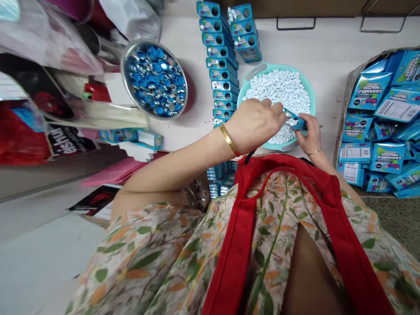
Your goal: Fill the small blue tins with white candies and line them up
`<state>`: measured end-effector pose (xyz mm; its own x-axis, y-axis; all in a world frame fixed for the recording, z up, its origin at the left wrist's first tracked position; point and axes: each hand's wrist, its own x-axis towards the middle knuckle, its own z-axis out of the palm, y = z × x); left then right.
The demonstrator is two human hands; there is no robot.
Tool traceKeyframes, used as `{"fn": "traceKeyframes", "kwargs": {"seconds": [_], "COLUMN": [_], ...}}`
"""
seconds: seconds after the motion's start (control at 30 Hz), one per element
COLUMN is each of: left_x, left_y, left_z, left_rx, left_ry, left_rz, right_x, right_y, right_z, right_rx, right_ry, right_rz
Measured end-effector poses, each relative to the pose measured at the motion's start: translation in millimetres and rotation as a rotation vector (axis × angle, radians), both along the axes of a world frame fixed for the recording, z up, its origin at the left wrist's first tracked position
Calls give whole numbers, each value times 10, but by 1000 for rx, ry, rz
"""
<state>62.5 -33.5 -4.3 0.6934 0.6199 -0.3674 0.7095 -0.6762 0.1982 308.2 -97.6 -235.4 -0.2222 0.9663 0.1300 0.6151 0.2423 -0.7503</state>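
Observation:
A small blue candy box [299,124] is gripped in my right hand [310,133], tilted over the bowl, with white candies showing at its opening. My left hand [262,122] is closed above the bowl, its fingers curled down against the left end of that box. Its fingertips are hidden, so what they pinch cannot be made out. Beneath both hands sits a mint-green bowl [312,98], filled with small white candies [278,85]. Left of the bowl, a column of blue boxes [223,74] stands with round holes facing up, some showing candies.
A metal bowl of blue-and-silver caps [157,81] stands to the left. At the right, a carton [341,105] holds several blue candy packs [370,92]. More filled boxes [246,41] stand at the back. Plastic bags [49,35] crowd the far left, above pink sheets [114,171].

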Motion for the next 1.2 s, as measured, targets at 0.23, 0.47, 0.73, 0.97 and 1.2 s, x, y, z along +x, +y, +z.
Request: {"fn": "traceKeyframes", "kwargs": {"seconds": [0.23,0.47,0.73,0.97,1.2], "left_x": [-373,-535,230,-428,-677], "left_y": [43,-57,-141,-200,-113], "left_z": [-375,-1956,-2563,-2180,-1327], "left_rx": [12,-236,-403,-329,-164], "left_ry": [80,98,-229,-472,-497], "left_rz": [179,536,579,489,308], "right_x": [17,69,106,279,148], "right_y": [14,104,12,-143,-76], "right_z": [34,229,381,297,174], "right_rx": [-80,-615,-772,-559,-272], "right_ry": [26,407,530,428,234], "right_rz": [-7,-208,-118,-182,-135]}}
